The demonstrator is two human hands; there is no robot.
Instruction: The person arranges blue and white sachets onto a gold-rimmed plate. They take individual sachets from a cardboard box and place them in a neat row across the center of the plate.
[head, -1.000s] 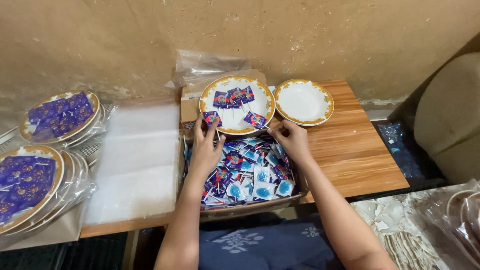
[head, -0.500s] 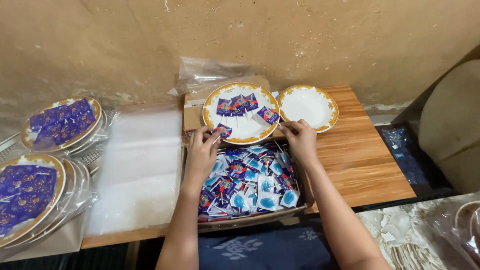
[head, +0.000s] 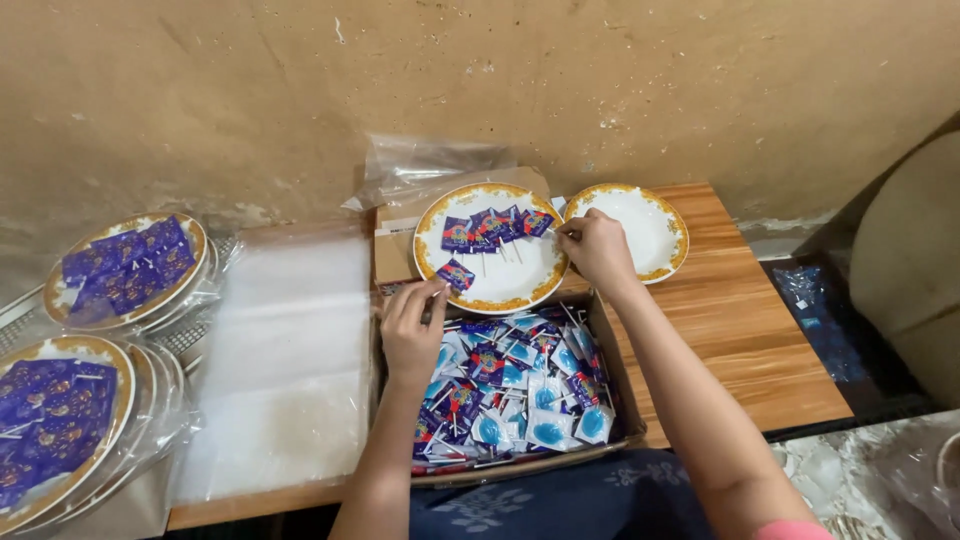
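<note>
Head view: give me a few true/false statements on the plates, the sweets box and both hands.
1. The left hand holds a purple-wrapped lollipop over the gold-rimmed plate. True.
2. The right hand rests inside the cardboard box. False: it is at the plate's right edge, by the row of lollipops.
3. The second plate to the right holds no sweets. True.
4. The filled plates on the left are uncovered. False: they sit in clear plastic bags.

A wooden desk (head: 760, 350) fills the middle of the frame. Directly on it lie a clear plastic sheet (head: 285, 370) at centre left, an open cardboard box (head: 612, 350) of wrapped lollipops at lower centre, and an empty gold-rimmed plate (head: 650, 225) at upper right.
</note>
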